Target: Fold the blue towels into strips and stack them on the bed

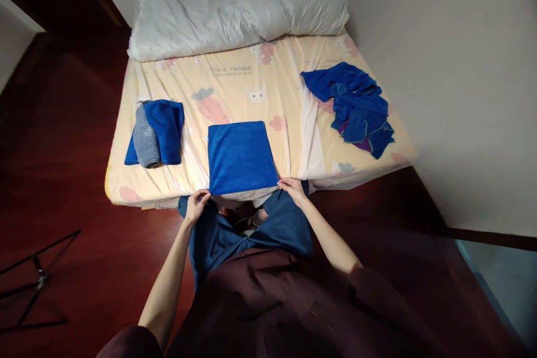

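A blue cloth [241,156] lies flat as a near-square at the front edge of the bed, in front of me. Its near left corner is pinched by my left hand [197,203]. At the near right corner, my right hand [292,187] grips the cloth between thumb and fingers. Left of it rest folded blue cloths [170,131] with a grey-blue bundle [146,137] on top, whose kind I cannot make out. To the right is a crumpled heap of blue cloths [356,103] with green-stitched edges and a bit of purple.
The bed [251,86] has a cream sheet printed with carrots and rabbits. A pale grey quilt [235,5] covers its far end. A wall [444,78] runs along the right. On the dark red floor at lower left stands a black metal stand [39,279].
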Demonstrator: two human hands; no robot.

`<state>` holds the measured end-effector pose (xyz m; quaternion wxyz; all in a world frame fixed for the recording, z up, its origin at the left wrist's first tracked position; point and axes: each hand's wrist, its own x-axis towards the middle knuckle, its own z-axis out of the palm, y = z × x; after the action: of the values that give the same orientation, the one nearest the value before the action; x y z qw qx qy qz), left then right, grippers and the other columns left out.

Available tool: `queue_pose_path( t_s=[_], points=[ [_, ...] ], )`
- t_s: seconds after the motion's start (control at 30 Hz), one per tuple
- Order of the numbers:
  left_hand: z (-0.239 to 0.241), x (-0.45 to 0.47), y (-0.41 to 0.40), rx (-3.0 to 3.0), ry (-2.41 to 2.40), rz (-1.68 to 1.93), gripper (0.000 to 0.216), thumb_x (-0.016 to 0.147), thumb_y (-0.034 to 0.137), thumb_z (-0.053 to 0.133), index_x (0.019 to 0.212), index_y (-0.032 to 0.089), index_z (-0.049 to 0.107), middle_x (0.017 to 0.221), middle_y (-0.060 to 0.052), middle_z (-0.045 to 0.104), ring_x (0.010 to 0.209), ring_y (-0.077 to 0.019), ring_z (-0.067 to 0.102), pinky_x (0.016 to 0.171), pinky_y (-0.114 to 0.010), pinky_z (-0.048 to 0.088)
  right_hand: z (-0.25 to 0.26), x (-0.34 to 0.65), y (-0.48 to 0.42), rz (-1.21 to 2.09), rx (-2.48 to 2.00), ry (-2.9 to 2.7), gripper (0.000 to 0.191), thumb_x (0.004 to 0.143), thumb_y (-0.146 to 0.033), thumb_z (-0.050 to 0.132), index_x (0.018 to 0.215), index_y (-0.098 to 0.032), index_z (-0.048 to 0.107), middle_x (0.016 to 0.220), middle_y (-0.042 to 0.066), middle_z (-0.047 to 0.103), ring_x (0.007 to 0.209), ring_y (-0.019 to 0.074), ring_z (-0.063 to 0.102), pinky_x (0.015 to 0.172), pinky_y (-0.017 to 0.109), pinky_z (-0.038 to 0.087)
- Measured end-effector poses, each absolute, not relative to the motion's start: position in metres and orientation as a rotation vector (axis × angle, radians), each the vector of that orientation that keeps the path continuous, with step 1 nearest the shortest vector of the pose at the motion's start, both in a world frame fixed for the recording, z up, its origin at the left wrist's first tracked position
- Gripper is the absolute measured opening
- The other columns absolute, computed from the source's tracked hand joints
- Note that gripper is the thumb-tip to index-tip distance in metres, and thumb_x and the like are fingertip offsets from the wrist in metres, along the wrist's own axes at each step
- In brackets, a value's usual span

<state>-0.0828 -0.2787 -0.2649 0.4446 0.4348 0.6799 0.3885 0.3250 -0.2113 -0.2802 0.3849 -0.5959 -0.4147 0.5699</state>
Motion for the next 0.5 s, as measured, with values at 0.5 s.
queue_pose_path(
  t_s=[0.5],
  points=[
    [-0.266, -0.090, -0.271, 1.156, 1.632, 0.847, 0.058, 0.068, 0.069, 0.073, 0.094, 0.017, 0.070, 0.091, -0.008, 0.073, 0.089, -0.0235, 0.068, 0.085, -0.033, 0.053, -0.266, 0.328, -0.202, 1.589, -1.493, -1.077, 0.052, 0.059, -0.045, 0.089, 0.098, -0.015, 0.074, 0.094, 0.009, 0.075, 0.052, 0.0092, 0.054, 0.049, 0.026, 0.046]
  ],
)
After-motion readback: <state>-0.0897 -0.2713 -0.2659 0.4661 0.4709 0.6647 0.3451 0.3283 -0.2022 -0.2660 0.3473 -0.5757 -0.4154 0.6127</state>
